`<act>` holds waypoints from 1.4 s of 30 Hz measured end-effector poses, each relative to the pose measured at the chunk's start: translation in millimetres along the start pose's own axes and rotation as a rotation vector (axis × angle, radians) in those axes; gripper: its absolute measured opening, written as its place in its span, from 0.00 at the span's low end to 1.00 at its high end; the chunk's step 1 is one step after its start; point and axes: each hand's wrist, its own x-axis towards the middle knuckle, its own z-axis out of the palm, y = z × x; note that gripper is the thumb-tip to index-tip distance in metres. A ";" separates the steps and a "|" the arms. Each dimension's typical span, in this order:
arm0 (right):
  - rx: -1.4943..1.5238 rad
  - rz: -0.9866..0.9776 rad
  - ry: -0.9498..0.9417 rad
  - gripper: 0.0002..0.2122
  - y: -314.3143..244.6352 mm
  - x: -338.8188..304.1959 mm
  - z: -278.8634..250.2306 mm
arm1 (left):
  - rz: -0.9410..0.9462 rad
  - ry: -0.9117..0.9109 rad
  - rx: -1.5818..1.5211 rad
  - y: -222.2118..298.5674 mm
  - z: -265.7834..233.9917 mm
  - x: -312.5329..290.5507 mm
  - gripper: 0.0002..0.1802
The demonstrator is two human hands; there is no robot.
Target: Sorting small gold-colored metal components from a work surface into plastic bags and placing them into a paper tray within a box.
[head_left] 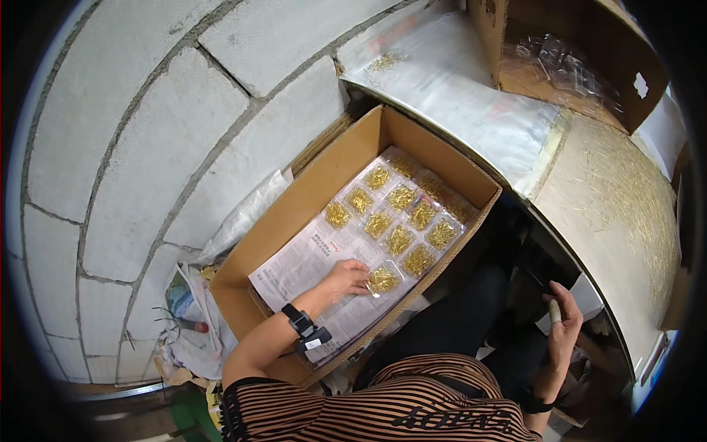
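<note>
My left hand (347,278) reaches into a cardboard carton (294,193), its fingers closed on the edge of a small clear plastic box (383,280) full of thin gold-coloured pins. This box sits on newspaper (313,254), at the near end of several similar filled boxes (398,239) laid in rows. To the right, above my lap and beside the table edge, hovers my right hand (565,324). Its fingers are apart and loosely bent, one wrapped in a pale covering, and nothing shows in them.
A table (549,191) on the right carries a wide spread of loose gold pins (626,214). Another cardboard box (574,77), on its side, holds empty clear plastic boxes (556,62). A few pins (387,61) lie on the white sheet. A block wall (162,140) stands left.
</note>
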 end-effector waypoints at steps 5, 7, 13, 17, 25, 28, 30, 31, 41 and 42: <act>-0.128 -0.025 -0.104 0.14 -5.4 1.4 5.2 | 0.117 0.004 0.255 -11.1 26.2 19.3 0.05; -0.210 -0.043 -0.083 0.14 -8.2 1.4 -3.3 | 0.398 -0.038 0.680 -5.0 30.4 26.1 0.09; -0.363 -0.258 0.011 0.12 -26.3 35.9 -27.9 | 0.595 0.163 0.875 62.7 6.0 -9.7 0.11; -0.577 -0.177 0.115 0.15 -15.0 73.6 -58.4 | 0.888 0.009 0.698 160.0 117.2 9.9 0.08; -1.106 -0.307 -0.187 0.23 36.1 189.0 -88.6 | 1.285 0.164 0.806 302.4 360.4 120.1 0.20; -1.011 -0.091 -0.125 0.23 55.3 181.5 -144.2 | 1.278 0.368 0.951 319.1 403.8 164.2 0.25; -0.962 -0.089 -0.127 0.23 71.0 154.2 -164.6 | 1.098 0.408 1.118 321.2 427.7 175.8 0.29; -0.963 -0.067 -0.117 0.23 74.2 143.4 -169.7 | 1.103 0.383 1.127 318.7 435.9 174.3 0.29; -0.712 0.175 0.571 0.27 107.8 88.1 -186.7 | 1.543 0.397 1.268 276.5 446.2 121.5 0.10; -0.725 0.216 0.524 0.30 89.8 98.9 -176.1 | 1.493 0.394 1.225 274.9 442.9 113.5 0.09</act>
